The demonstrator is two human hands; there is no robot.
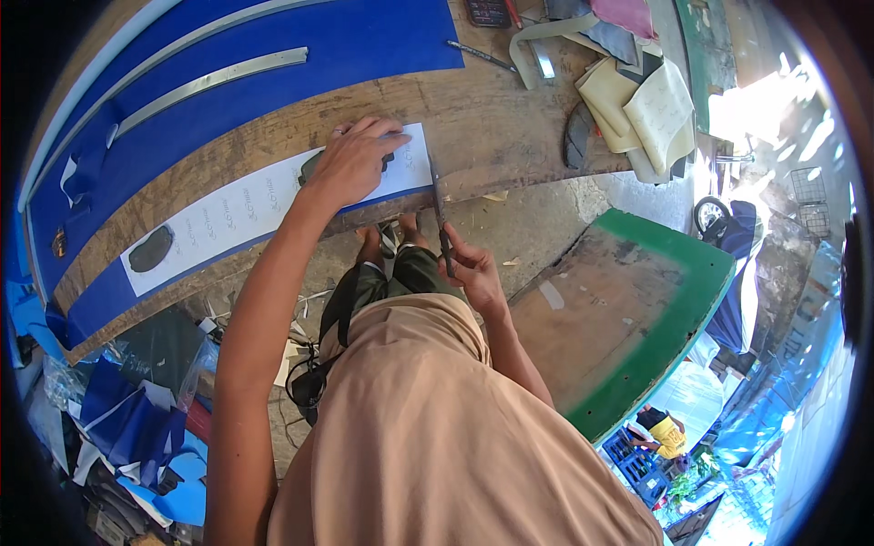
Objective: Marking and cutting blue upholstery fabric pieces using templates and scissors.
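Note:
A long white strip with rows of repeated markings lies over blue sheet material along the front of the wooden table. My left hand rests on its right part, fingers stretched out over a dark flat piece, mostly hidden under the palm. A second dark, stone-like piece sits on the strip's left end. Right of the strip's end, my right hand is closed around the handle of a slim dark knife-like tool. Its narrow blade points away from me, beside the strip's right edge.
Metal strips lie on a large blue sheet at the back left. Folded cream material is heaped at the back right. A green-edged board stands at right; blue scraps pile up at lower left.

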